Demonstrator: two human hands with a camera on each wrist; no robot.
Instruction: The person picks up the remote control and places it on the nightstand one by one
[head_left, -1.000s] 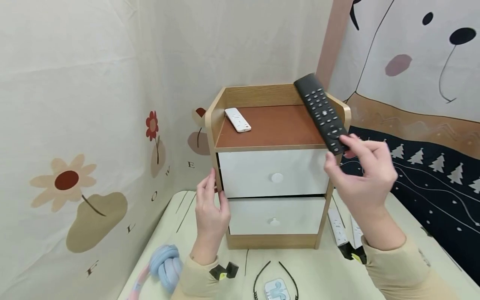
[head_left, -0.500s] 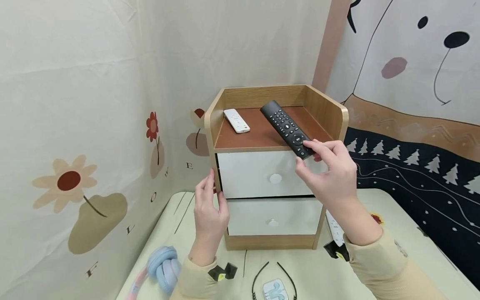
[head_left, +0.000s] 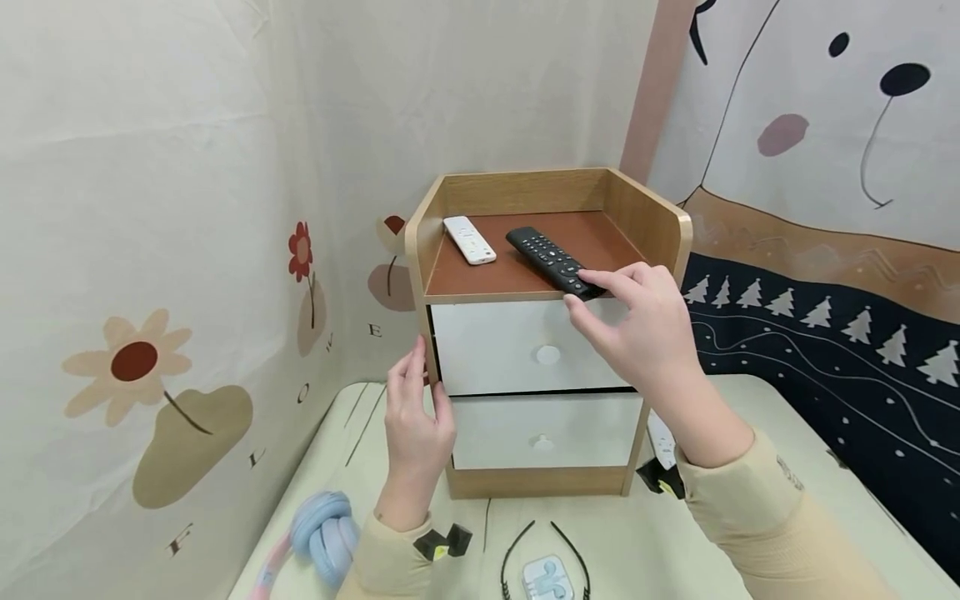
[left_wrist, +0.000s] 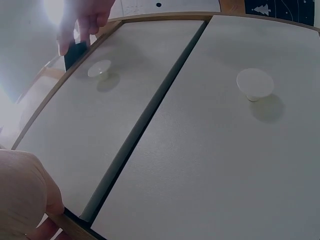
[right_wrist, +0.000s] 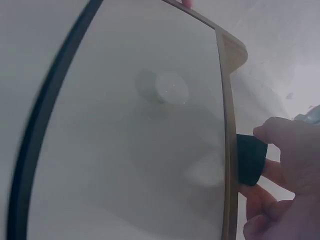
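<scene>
A black remote control (head_left: 551, 257) lies at a slant over the brown top shelf of a small two-drawer cabinet (head_left: 540, 483), its near end at the front edge. My right hand (head_left: 637, 325) pinches that near end between thumb and fingers; in the right wrist view the remote's dark end (right_wrist: 250, 159) shows between them. To its left on the shelf lies a white remote control (head_left: 469, 240). My left hand (head_left: 417, 417) touches the cabinet's left side, thumb near the front edge and fingers along the side panel. Both white drawers look closed.
In front of the cabinet lie a black headband-like loop (head_left: 510, 554) and a clear case with earphones (head_left: 547, 577). A blue knotted plush item (head_left: 326, 533) is at the left. A white power strip (head_left: 662, 440) stands right of the cabinet, partly behind my right arm.
My right hand has brought the black remote leftward and down, from above the cabinet's right side onto its shelf. The left hand stays at the cabinet's side.
</scene>
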